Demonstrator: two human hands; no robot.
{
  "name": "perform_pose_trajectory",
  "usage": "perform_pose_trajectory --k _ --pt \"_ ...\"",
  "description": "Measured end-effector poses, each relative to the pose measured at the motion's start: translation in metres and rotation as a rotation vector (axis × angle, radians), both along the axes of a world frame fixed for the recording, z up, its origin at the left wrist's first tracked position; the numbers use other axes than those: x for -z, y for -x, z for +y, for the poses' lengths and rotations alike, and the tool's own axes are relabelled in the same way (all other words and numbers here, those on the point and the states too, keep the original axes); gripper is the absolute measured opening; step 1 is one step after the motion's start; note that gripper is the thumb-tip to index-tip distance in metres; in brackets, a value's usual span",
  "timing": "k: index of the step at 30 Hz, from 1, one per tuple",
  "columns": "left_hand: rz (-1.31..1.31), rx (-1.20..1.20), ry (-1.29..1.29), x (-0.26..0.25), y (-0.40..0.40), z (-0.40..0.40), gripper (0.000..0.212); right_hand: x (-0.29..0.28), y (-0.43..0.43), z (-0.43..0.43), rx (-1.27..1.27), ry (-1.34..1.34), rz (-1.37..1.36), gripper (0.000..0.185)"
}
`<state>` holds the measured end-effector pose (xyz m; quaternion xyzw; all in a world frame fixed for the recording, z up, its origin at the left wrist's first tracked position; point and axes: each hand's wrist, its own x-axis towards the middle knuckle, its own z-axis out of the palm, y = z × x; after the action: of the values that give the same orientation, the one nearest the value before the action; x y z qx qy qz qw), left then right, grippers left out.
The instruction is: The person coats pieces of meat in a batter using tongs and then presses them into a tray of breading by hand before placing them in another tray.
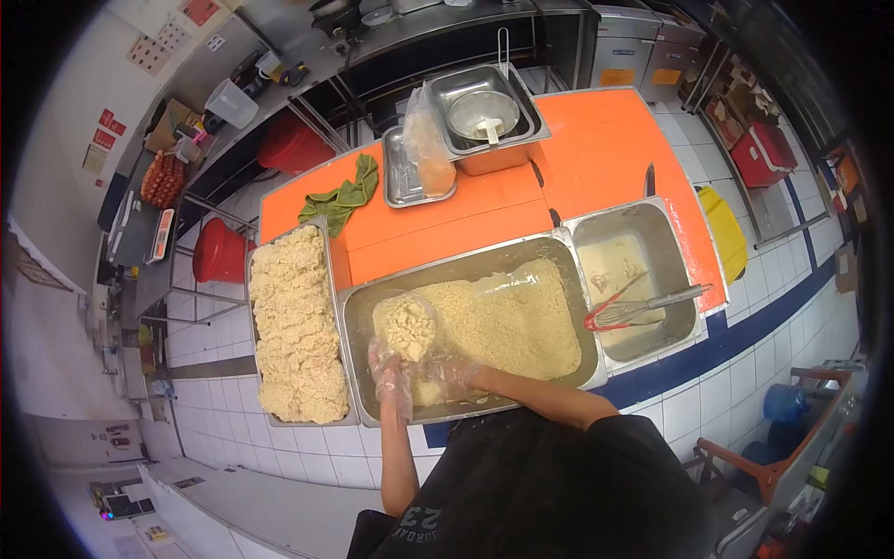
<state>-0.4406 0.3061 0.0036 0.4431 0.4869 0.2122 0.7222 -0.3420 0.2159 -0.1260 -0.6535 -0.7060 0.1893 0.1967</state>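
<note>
My left hand (392,374), in a clear plastic glove, grips the near side of a round sieve-like bowl (378,307). Clumps of pale breading (408,328) fill that bowl. Close to its right side is my right hand (454,372), also gloved and blurred; its fingers cannot be made out. Both hands are over a large steel pan (363,363) whose right part holds loose breading crumbs (524,321). Left of it stands a long steel pan (325,241) heaped with crumb-coated pieces (300,335). On the right, a steel pan (670,251) contains pale batter (607,258).
A whisk (649,304) and a red-edged utensil (602,318) rest in the batter pan. The orange table (601,140) also bears a green cloth (342,199), a steel tray (401,189) with a plastic bag (422,133), and a deep pan (447,91) holding a strainer (482,112).
</note>
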Motion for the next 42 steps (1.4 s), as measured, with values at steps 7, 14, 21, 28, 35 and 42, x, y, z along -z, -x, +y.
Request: perform_pose_trajectory --k 7,14,21,28,35,42 --pt "-0.046 0.018 0.052 0.042 0.002 -0.005 0.062 -0.015 -0.036 -0.074 0.056 0.339 -0.267 0.037" --pt "-0.104 -0.036 -0.027 0.079 0.014 0.003 0.065 -0.01 -0.077 -0.133 0.539 0.424 -0.072 0.041" --pt "0.078 -0.03 -0.044 0.049 -0.004 -0.01 0.065 -0.034 -0.112 -0.167 0.824 0.47 0.479 0.061" --pt "0.169 0.261 -0.061 0.084 -0.022 -0.024 0.065 -0.088 -0.085 -0.093 0.813 0.203 0.701 0.071" --pt "0.074 0.201 0.09 0.098 -0.016 -0.012 0.067 -0.144 -0.129 -0.08 0.795 0.158 0.704 0.054" --pt "0.002 0.042 0.027 0.072 -0.007 -0.023 0.069 -0.034 -0.176 -0.1 0.912 0.369 0.138 0.045"
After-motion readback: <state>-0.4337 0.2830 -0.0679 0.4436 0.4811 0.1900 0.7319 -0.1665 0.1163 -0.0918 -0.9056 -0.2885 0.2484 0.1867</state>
